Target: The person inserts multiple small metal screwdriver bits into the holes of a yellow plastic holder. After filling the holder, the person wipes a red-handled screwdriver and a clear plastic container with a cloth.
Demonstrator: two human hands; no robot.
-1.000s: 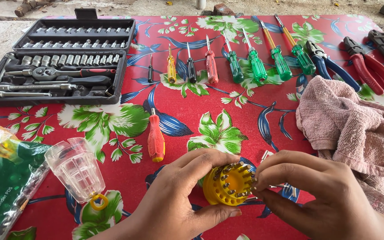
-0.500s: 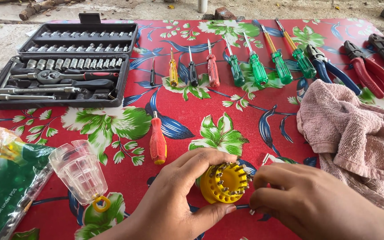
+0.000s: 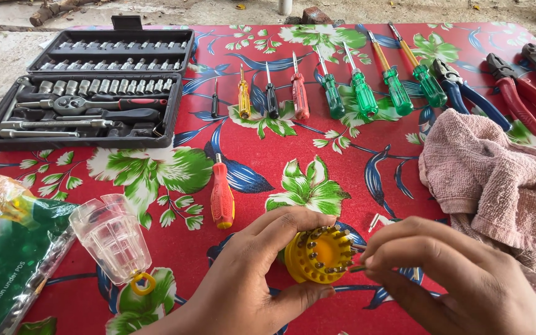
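My left hand grips a round yellow bit holder with several metal bits standing in its holes. My right hand pinches a thin metal bit at the holder's right rim. A loose bit lies on the cloth just above my right hand. A small red-orange screwdriver lies up and to the left of the holder. A clear plastic cap with a yellow ring rests to the left of my left hand.
An open black socket set case sits at the back left. A row of screwdrivers and pliers lines the far edge of the red floral tablecloth. A pink towel lies right, a green plastic bag left.
My right hand has shifted from cupping the yellow holder to pinching a thin bit at its right rim. The holder has tilted slightly in my left hand.
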